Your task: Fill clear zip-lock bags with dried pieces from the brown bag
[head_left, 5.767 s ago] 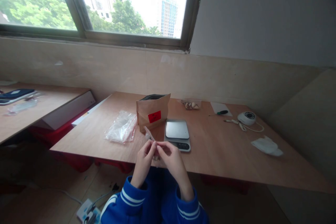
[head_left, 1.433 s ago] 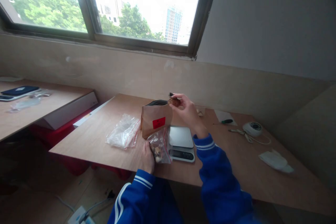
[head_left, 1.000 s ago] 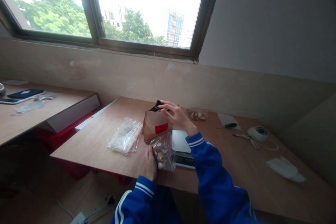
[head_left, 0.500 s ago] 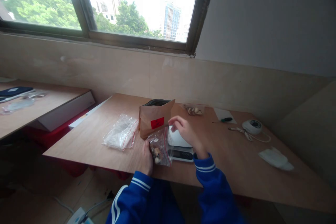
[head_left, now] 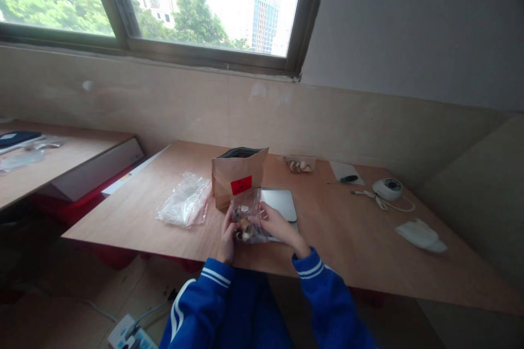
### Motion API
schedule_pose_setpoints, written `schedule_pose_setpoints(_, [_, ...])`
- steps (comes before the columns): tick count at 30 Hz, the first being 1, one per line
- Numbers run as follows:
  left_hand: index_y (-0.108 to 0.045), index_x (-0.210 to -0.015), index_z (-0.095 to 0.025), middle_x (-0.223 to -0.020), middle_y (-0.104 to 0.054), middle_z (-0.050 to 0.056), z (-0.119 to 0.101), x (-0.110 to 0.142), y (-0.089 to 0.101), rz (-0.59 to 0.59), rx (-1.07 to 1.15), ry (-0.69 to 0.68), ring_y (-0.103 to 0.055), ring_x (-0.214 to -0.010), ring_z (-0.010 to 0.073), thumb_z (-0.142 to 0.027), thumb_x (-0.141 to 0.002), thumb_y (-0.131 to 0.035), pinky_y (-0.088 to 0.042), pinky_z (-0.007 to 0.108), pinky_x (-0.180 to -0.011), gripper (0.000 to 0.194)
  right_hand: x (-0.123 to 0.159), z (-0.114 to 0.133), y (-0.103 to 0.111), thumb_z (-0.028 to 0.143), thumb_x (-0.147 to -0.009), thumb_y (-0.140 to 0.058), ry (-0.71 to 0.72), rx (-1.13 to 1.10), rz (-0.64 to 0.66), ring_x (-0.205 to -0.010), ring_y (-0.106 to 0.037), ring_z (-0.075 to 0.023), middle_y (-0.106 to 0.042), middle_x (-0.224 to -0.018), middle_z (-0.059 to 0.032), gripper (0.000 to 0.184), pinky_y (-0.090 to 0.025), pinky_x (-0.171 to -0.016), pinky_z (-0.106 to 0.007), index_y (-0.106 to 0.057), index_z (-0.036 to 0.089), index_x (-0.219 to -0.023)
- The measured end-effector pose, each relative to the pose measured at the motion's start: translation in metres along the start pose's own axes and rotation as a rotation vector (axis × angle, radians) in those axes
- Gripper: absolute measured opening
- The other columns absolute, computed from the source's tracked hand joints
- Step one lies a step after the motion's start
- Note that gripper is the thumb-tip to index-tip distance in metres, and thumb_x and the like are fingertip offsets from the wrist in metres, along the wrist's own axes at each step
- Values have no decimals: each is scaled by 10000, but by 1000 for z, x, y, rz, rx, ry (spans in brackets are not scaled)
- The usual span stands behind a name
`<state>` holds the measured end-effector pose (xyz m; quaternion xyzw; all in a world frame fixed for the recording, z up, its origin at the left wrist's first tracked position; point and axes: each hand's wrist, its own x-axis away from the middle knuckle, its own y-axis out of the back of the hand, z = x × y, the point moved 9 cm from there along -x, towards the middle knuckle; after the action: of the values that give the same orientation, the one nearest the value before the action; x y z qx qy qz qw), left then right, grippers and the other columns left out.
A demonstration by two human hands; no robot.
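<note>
Small clear zip bag with a red seal strip (head_left: 245,219), holding a few brown and pale pieces, stands near the wooden table (head_left: 347,240) edge, pinched between left hand (head_left: 227,233) and right hand (head_left: 277,223). A moment ago the right hand was up at the brown paper pouch with a red label (head_left: 237,174); now it grips the bag beside the silver kitchen scale (head_left: 281,203)

Makeshift packing workroom: bare plywood tables (head_left: 352,240), digital scale (head_left: 279,204), zip bags (head_left: 183,206), city-view window (head_left: 192,5).
</note>
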<state>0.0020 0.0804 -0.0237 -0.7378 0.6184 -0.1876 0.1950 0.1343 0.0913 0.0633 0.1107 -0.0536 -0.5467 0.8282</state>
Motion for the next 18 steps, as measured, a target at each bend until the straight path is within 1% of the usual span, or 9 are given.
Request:
schedule_pose_setpoints(2, [-512, -1278, -239, -1311, -574, 64, -6, 0, 2, -40, -23, -46, -485, -1250, 263, -256, -668, -640, -383, 377, -1034, 623, 3, 1, -12, 391, -788, -664, 20, -44, 119, -987, -626, -237, -660, -1086, -74, 388, -491, -880, -388, -579, 181, -1102])
schedule_pose_setpoints(3, [-514, -1252, -239, -1274, -593, 65, -9, 0, 3, -66, -29, -67, -510, -1220, 254, -268, -671, -662, -397, 374, -1015, 600, 4, 1, -15, 389, -779, -678, 28, -65, 154, -1018, -621, -243, -652, -1131, -81, 440, -485, -904, -397, -571, 183, -1153])
schedule_pose_setpoints(5, [-546, -1151, -220, -1134, -647, 58, -16, 3, 4, -114, -51, -92, -580, -1103, 234, -300, -676, -695, -443, 358, -940, 504, 6, 1, -18, 379, -756, -708, 23, -102, 187, -1039, -620, -248, -640, -1178, -89, 546, -483, -919, -411, -536, 191, -1239])
schedule_pose_setpoints(8, [-601, -956, -173, -937, -667, 37, -24, 7, 3, -156, -98, -101, -622, -921, 200, -329, -667, -716, -477, 315, -822, 348, 6, 3, -22, 365, -738, -729, -8, -162, 235, -1017, -631, -235, -652, -1155, -76, 641, -495, -907, -398, -485, 212, -1310])
schedule_pose_setpoints(12, [-647, -858, -159, -828, -665, 25, -31, 9, -1, -134, -112, -100, -616, -807, 182, -336, -668, -695, -480, 286, -733, 264, 5, 10, -27, 324, -709, -754, -19, -186, 303, -987, -634, -211, -666, -1107, -51, 705, -493, -907, -368, -458, 217, -1340])
schedule_pose_setpoints(14, [-647, -820, -165, -795, -661, 12, -31, 9, -3, -100, -97, -97, -612, -778, 167, -318, -670, -696, -472, 261, -703, 219, 4, 11, -26, 286, -675, -777, 1, -154, 308, -1005, -625, -217, -664, -1108, -44, 721, -488, -911, -367, -475, 225, -1328])
schedule_pose_setpoints(15, [-641, -813, -170, -787, -660, 5, -31, 9, -4, -86, -84, -93, -610, -765, 158, -310, -674, -697, -468, 248, -688, 205, 3, 10, -24, 266, -653, -789, 10, -131, 291, -1008, -622, -225, -664, -1107, -45, 713, -491, -901, -367, -501, 224, -1303])
schedule_pose_setpoints(18, [-611, -816, -182, -766, -658, -10, -27, 8, -5, -64, -45, -63, -605, -719, 140, -323, -700, -692, -462, 231, -647, 199, -2, 3, -13, 226, -615, -800, 31, -51, 180, -962, -627, -236, -661, -1099, -62, 642, -509, -833, -367, -572, 204, -1215])
